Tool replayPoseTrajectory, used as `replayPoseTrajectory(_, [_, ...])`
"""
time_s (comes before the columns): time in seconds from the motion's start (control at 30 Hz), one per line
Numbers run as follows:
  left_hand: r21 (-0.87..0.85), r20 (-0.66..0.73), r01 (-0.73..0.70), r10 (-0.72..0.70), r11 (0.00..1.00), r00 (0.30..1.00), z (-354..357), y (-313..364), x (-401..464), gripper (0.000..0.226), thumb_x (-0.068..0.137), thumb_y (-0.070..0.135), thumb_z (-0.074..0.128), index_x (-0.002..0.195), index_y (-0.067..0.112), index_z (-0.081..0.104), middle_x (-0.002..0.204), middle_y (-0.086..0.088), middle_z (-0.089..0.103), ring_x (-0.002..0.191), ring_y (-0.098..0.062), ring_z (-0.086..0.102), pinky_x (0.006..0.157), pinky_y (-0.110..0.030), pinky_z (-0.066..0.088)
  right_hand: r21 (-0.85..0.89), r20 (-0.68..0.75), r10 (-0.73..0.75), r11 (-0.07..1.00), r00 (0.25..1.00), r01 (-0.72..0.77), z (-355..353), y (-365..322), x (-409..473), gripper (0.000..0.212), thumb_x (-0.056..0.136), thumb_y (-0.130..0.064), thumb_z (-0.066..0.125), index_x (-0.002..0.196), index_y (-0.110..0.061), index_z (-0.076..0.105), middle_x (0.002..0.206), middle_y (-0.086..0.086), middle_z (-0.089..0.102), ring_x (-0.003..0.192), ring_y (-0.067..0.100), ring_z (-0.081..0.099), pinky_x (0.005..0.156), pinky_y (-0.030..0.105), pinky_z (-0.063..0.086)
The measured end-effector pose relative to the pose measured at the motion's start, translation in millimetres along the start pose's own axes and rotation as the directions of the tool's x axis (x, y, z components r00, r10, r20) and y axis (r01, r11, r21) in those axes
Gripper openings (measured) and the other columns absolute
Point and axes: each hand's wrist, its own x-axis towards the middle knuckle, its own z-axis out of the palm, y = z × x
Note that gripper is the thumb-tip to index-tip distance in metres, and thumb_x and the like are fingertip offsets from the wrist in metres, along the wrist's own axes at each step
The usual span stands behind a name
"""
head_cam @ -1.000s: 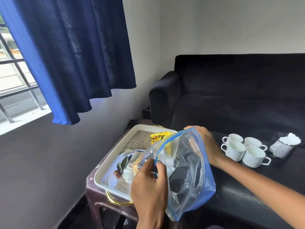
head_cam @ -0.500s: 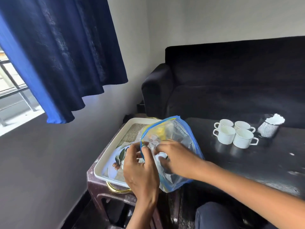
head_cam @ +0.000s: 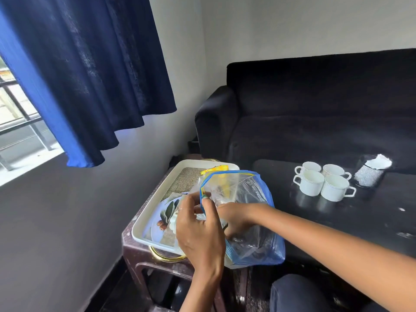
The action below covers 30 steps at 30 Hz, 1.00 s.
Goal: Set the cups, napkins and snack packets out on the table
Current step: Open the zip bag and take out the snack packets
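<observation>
Left grip: your left hand pinches the near-left edge of the clear zip bag at its blue rim, thumb and fingers clamped together on the plastic.
Right grip: your right hand is pushed inside the bag's mouth; whether its fingers are together on anything in there you cannot tell, since the hand and the crinkled plastic hide them.
Bag: clear with a blue border, held open over the right side of the tray, its lower end hanging past the tray's near-right corner.
Snack packets: a yellow packet shows at the far end of the tray, just behind the bag's rim; more yellow shows through the plastic.
Tray: white, with a gold handle at the near end, resting on a brown side table to the left of the dark worktop.
Cups: four white cups stand touching in a square cluster on the worktop, far right of the bag.
Napkins: white napkins stick up out of a mesh holder, just right of the cups.
Backdrop: a black sofa beyond the worktop, a blue curtain at far left.
</observation>
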Motion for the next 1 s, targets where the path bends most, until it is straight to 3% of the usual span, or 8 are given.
replayPoseTrajectory(0.17, [0.007, 0.002, 0.001, -0.001, 1.000, 1.000, 0, 1, -1, 0.016, 0.089, 0.018, 0.057, 0.078, 0.028, 0.063, 0.071, 0.010, 0.065, 0.072, -0.007, 0.059, 0.061, -0.019, 0.037, 0.175, -0.125, 0.049, 0.984, 0.991, -0.026, -5, 9, -2, 0.046, 0.078, -0.013, 0.073, 0.121, -0.012, 0.056, 0.115, 0.006, 0.059, 0.108, 0.021, 0.053, 0.081, 0.025, 0.037])
replayPoseTrajectory(0.3, [0.021, 0.012, -0.005, 0.005, 1.000, 1.000, 0, 0, -1, 0.016, 0.089, 0.019, 0.056, 0.079, 0.028, 0.063, 0.071, 0.010, 0.065, 0.072, -0.008, 0.059, 0.062, -0.023, 0.038, 0.332, -0.164, 0.094, 0.943, 0.982, -0.035, -9, 14, -1, 0.045, 0.073, -0.008, 0.077, 0.115, -0.015, 0.064, 0.124, 0.008, 0.063, 0.120, 0.018, 0.054, 0.098, 0.030, 0.044])
replayPoseTrajectory(0.37, [0.024, 0.015, -0.001, 0.000, 1.000, 1.000, -1, 0, -1, 0.014, 0.089, 0.020, 0.056, 0.079, 0.028, 0.064, 0.073, 0.008, 0.065, 0.074, -0.010, 0.060, 0.064, -0.028, 0.041, 0.433, -0.178, 0.125, 0.901, 0.976, -0.036, -10, 17, -2, 0.044, 0.072, -0.004, 0.077, 0.113, -0.015, 0.066, 0.122, 0.007, 0.064, 0.119, 0.017, 0.055, 0.096, 0.029, 0.046])
replayPoseTrajectory(0.47, [0.024, 0.016, 0.005, -0.005, 1.000, 1.000, 0, 0, 0, 0.014, 0.089, 0.022, 0.055, 0.079, 0.028, 0.063, 0.073, 0.008, 0.066, 0.075, -0.011, 0.062, 0.065, -0.031, 0.045, 0.624, -0.200, 0.198, 0.780, 0.960, -0.031, -9, 21, -5, 0.041, 0.071, 0.003, 0.076, 0.109, -0.011, 0.069, 0.116, 0.005, 0.067, 0.112, 0.013, 0.058, 0.084, 0.022, 0.051])
replayPoseTrajectory(0.57, [0.025, 0.016, 0.008, -0.009, 1.000, 1.000, 0, 0, 0, 0.015, 0.089, 0.022, 0.056, 0.077, 0.028, 0.062, 0.070, 0.008, 0.064, 0.072, -0.010, 0.060, 0.063, -0.029, 0.043, 0.741, -0.219, 0.278, 0.671, 0.935, -0.025, -8, 23, -7, 0.035, 0.072, 0.011, 0.072, 0.103, -0.005, 0.072, 0.094, 0.005, 0.071, 0.096, 0.011, 0.064, 0.065, 0.017, 0.055])
replayPoseTrajectory(0.63, [0.025, 0.023, 0.004, -0.004, 1.000, 1.000, 0, 0, 0, 0.014, 0.089, 0.023, 0.056, 0.077, 0.028, 0.062, 0.070, 0.008, 0.064, 0.071, -0.010, 0.060, 0.064, -0.030, 0.044, 0.733, -0.267, 0.315, 0.680, 0.911, -0.021, -10, 22, -8, 0.030, 0.072, 0.010, 0.072, 0.098, -0.004, 0.073, 0.080, 0.001, 0.070, 0.077, 0.007, 0.063, 0.062, 0.015, 0.054])
replayPoseTrajectory(0.73, [0.022, 0.022, -0.005, 0.005, 1.000, 1.000, -1, -1, 0, 0.014, 0.089, 0.028, 0.054, 0.078, 0.028, 0.062, 0.072, 0.008, 0.065, 0.074, -0.011, 0.061, 0.066, -0.034, 0.047, 0.638, -0.367, 0.334, 0.770, 0.868, -0.026, -11, 15, -9, 0.023, 0.073, 0.004, 0.073, 0.094, -0.006, 0.075, 0.084, 0.005, 0.073, 0.064, 0.001, 0.060, 0.053, 0.005, 0.044])
replayPoseTrajectory(1.0, [0.009, 0.000, 0.003, -0.003, 1.000, 1.000, -1, -1, 1, 0.016, 0.091, 0.024, 0.055, 0.078, 0.028, 0.062, 0.075, 0.011, 0.067, 0.074, -0.007, 0.063, 0.063, -0.027, 0.043, 0.410, -0.663, 0.226, 0.907, 0.713, 0.094, -24, -8, -33, 0.014, 0.076, -0.001, 0.069, 0.082, -0.010, 0.077, 0.081, 0.005, 0.075, 0.061, -0.004, 0.057, 0.062, 0.001, 0.041])
